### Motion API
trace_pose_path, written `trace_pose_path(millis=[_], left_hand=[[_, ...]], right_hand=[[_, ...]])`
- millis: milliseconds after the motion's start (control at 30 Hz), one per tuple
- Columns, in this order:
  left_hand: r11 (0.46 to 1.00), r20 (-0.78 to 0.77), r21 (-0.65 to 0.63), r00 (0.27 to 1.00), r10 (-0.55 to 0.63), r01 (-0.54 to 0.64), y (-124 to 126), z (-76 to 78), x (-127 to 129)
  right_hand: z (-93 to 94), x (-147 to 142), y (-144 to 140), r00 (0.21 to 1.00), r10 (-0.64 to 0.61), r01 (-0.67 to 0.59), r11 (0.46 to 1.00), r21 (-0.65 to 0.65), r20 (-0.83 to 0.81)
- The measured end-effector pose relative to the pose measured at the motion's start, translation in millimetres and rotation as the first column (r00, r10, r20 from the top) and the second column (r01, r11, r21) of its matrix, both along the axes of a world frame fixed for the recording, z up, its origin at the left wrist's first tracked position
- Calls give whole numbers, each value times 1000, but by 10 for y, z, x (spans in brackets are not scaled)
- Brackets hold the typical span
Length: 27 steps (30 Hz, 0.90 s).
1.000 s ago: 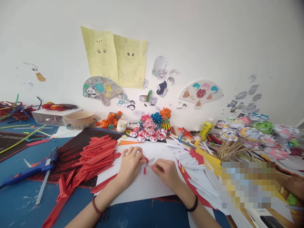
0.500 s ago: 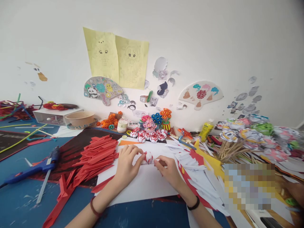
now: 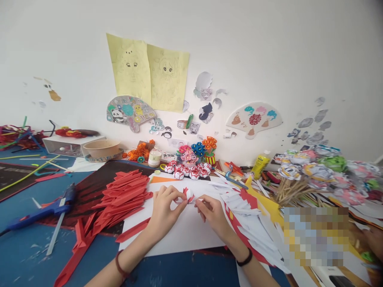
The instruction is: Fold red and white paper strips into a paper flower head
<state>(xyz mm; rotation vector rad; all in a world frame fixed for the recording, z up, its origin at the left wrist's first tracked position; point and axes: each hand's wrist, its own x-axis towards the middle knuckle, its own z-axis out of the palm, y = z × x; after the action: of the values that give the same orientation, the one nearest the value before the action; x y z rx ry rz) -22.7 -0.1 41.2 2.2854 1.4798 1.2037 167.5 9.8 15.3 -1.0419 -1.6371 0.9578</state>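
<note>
Above a white sheet of paper (image 3: pixel 179 235), a small red-and-white folded paper flower (image 3: pixel 188 194) is between my two hands. My left hand (image 3: pixel 167 205) pinches its left side between thumb and fingertips. On the other side, my right hand (image 3: pixel 211 210) has thumb and forefinger closed at its right edge. Left of my hands lies a heap of folded red paper strips (image 3: pixel 119 197). To the right are folded white paper strips (image 3: pixel 254 227), spread in an overlapping row. Several similar red-and-white paper flowers (image 3: pixel 194 172) stand behind the sheet.
A blue glue gun (image 3: pixel 60 207) rests at the left. Behind stand a glue jar (image 3: pixel 154 158), a shallow bowl (image 3: pixel 101 148) and a yellow bottle (image 3: pixel 260 164). Paper flowers on sticks (image 3: pixel 317 167) fill the right side. Another person's hand (image 3: pixel 374 239) shows at the right edge.
The paper flower has tilted and lifted slightly between my fingers, showing more red at its top. My right fingertips have come up against its edge. The view has shifted a little.
</note>
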Motion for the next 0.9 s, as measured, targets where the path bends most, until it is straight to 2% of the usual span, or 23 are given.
trace_pose_path(millis=[267,467,567,700,900], left_hand=[[997,72,-57,996,57,-53,27,-71,21],[995,157,-103,987,35,-19,70,-122,12],[998,113,-61,993,39,-32,62,-121,16],[992,47,35,992,117,-119,27,-110,42],[977,35,135,986,162,-165,23,-152,69]], right_hand=[[36,-36,-65,998,-48,44,995,91,42],[8,-73,-84,1000,-17,16,997,69,13],[-10,-83,-80,1000,-12,11,998,58,3],[-18,-89,-79,1000,-7,7,998,69,-8],[-18,-102,-112,996,-57,44,984,175,71]])
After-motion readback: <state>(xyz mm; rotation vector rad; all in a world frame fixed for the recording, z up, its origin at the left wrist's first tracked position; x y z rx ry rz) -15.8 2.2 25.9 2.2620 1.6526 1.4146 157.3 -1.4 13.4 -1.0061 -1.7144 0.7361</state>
